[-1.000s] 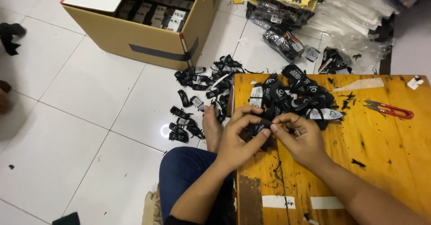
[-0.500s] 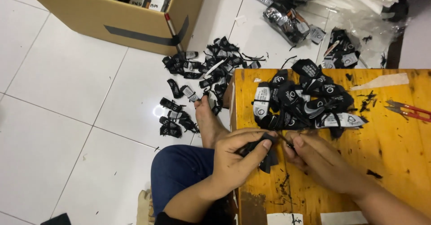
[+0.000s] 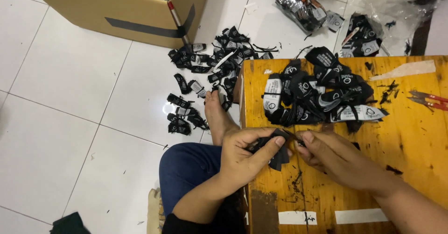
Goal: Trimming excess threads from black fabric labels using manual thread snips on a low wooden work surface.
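Left hand [image 3: 245, 157] fingers pinched shut; right hand [image 3: 333, 157] fingers curled, pinching.

A floor of large glossy white tiles [image 3: 70, 75] with grey grout lines fills the left side, catching a small bright glare of overhead light. A low, scuffed yellow wooden table [image 3: 410, 136] occupies the right, white tape strips along its near edge.

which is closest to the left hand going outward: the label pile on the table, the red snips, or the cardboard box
From the left hand, head view:
1. pile of black labels, just up and right on the wooden table.
2. cardboard box, far up-left on the floor.
3. red snips, at the table's far right edge.
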